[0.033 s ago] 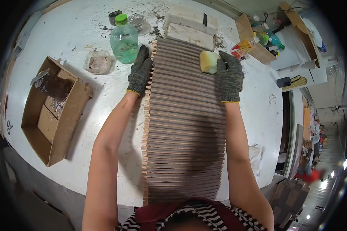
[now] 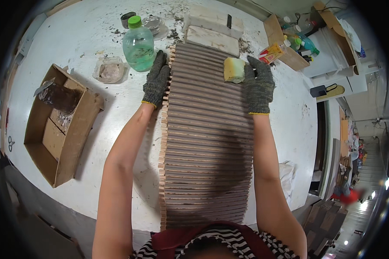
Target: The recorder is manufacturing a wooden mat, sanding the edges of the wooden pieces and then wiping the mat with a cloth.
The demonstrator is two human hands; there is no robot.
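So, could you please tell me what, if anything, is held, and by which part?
The right hand is at the right side of the yellow sponge; whether it grips is unclear. The left hand, beside the strips, holds nothing visible.

A workshop — littered white worktable (image 2: 289, 129), row of brown strips (image 2: 203, 112), knitted work gloves (image 2: 259, 90).

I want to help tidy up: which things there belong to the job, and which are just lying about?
Probably for the job:
Dark strips, between the left hand and right hand
Yellowish block, beside the right hand

Probably just lying about:
Green-capped bottle
Open cardboard box
Scissors
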